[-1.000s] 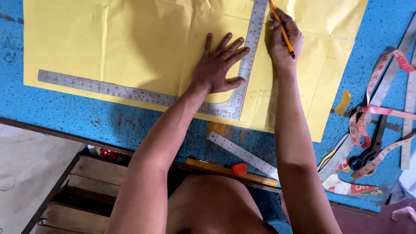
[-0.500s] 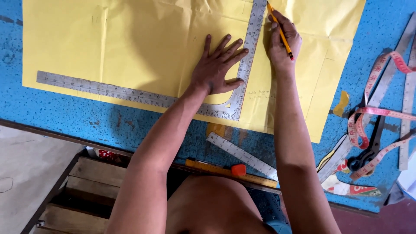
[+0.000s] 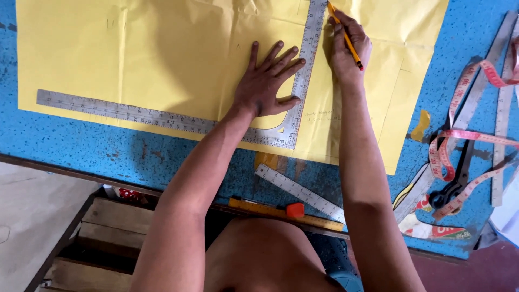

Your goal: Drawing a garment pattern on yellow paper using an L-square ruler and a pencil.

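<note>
Since a second ago: little change; left hand point(image 3: 265, 86) still flat, fingers spread, pinning metal L-square point(image 3: 292, 116) onto yellow pattern paper point(image 3: 135, 54). Right hand point(image 3: 348, 51) closed around yellow pencil point(image 3: 346, 38), tip at the square's upright outer edge, line apparently continuing. Matte creased paper; speckled blue table point(image 3: 81, 146) beneath; steel ruler point(image 3: 300, 192) below the square.

The left hand point(image 3: 267, 81) lies flat with fingers spread on the metal L-square point(image 3: 296, 116), pinning it to yellow paper point(image 3: 151, 59). Just right, the right hand point(image 3: 348, 51) grips a pencil point(image 3: 346, 38) beside the square's upright arm.
</note>
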